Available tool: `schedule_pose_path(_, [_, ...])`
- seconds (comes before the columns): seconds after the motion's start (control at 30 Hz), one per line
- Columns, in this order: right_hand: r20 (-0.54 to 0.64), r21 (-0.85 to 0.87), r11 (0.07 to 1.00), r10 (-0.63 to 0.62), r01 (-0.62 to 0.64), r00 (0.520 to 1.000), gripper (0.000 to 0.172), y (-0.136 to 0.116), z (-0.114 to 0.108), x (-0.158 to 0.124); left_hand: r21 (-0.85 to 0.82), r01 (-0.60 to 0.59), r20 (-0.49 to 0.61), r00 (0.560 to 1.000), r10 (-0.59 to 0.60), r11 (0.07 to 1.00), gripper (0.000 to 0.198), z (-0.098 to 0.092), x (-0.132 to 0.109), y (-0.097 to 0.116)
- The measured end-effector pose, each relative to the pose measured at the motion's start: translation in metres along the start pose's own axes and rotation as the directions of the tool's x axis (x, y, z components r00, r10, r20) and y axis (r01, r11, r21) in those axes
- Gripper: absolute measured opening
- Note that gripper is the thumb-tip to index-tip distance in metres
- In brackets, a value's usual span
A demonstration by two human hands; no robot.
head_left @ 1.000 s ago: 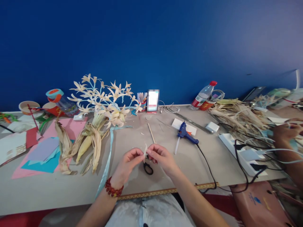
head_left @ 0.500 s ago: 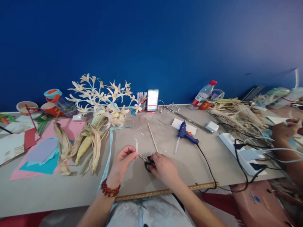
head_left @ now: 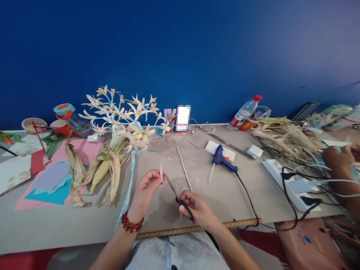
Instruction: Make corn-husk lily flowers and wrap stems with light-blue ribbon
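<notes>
Between the fingertips of my left hand (head_left: 149, 185) is a thin pale strip (head_left: 161, 170) that looks like corn husk; its upper end sticks up. My right hand (head_left: 197, 208) grips black-handled scissors (head_left: 185, 208), whose blades point up and left, with the tips at the strip by my left fingers. A slim wooden stick (head_left: 184, 168) lies on the table just beyond my right hand. Farther right is a blue glue gun (head_left: 221, 159) resting on a white card. Light blue ribbon (head_left: 129, 187) runs down the table left of my left hand.
Husk flowers (head_left: 132, 120) on blue stems stand at the back left, behind dried corn husks (head_left: 108, 172) and coloured paper (head_left: 53, 183). A power strip (head_left: 287, 187) with cables lies right, near another person's hand (head_left: 339, 161). A bottle (head_left: 244, 112) leans at the back.
The scissors have swung out from under my right hand, so their blades now show at length. My right hand has moved slightly down and toward me; the left has barely moved.
</notes>
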State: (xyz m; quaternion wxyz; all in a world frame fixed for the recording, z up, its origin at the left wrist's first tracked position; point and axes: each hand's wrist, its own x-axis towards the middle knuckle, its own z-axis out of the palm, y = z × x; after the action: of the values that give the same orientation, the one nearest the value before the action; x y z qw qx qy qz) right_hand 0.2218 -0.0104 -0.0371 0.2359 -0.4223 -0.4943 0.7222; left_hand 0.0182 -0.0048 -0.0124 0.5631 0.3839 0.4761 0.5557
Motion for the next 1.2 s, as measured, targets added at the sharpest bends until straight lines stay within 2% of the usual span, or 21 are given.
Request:
schedule_pose_path(0.3, [-0.036,-0.014,1.0,0.022,-0.023,0.999,0.037,-0.009,0.005,0.005,0.025,0.037,0.077,0.996,-0.039,0.999,0.01,0.008,-0.001,-0.003])
schedule_pose_path(0.8, [-0.04,0.023,0.998,-0.055,0.056,0.998,0.044,-0.006,0.007,0.008,-0.01,0.064,0.054,0.997,-0.064,0.998,0.011,0.011,-0.001,-0.004])
schedule_pose_path(1.2, [-0.041,0.026,0.997,-0.067,0.068,0.997,0.048,-0.006,0.007,0.009,0.001,0.069,0.069,0.995,-0.069,0.998,0.01,0.008,-0.001,-0.005])
